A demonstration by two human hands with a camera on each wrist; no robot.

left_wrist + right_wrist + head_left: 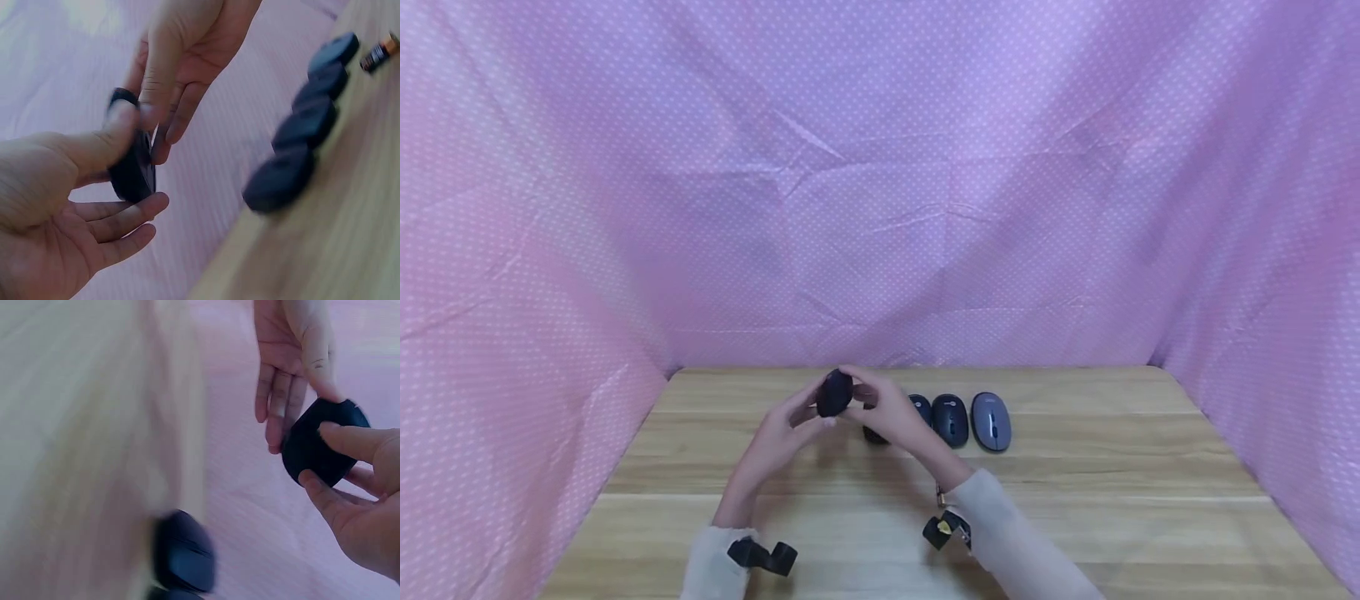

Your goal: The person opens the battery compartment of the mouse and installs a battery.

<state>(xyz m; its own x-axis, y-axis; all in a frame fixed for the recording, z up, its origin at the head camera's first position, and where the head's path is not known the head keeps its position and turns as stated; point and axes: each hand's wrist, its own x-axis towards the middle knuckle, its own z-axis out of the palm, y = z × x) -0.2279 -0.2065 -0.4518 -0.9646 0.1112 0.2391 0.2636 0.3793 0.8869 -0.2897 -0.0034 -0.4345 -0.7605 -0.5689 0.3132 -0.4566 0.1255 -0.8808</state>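
Note:
A black computer mouse (835, 393) is held up off the table between both hands, tilted on edge. My left hand (781, 432) pinches it from the left, thumb on one face and fingers on the other in the left wrist view. From the right, my right hand (889, 410) grips the same mouse (315, 450) with thumb and fingertips. Beside and partly behind the right hand stands a row of mice: a dark one (874, 436) mostly covered by the hand, another dark one (920, 405), a black one (951, 421) and a grey one (991, 422).
A small battery (380, 54) with a copper-coloured end lies on the wooden table (1112, 467), near the row of mice. Pink dotted cloth (880, 208) hangs around the back and sides of the table. Each wrist wears a black camera mount.

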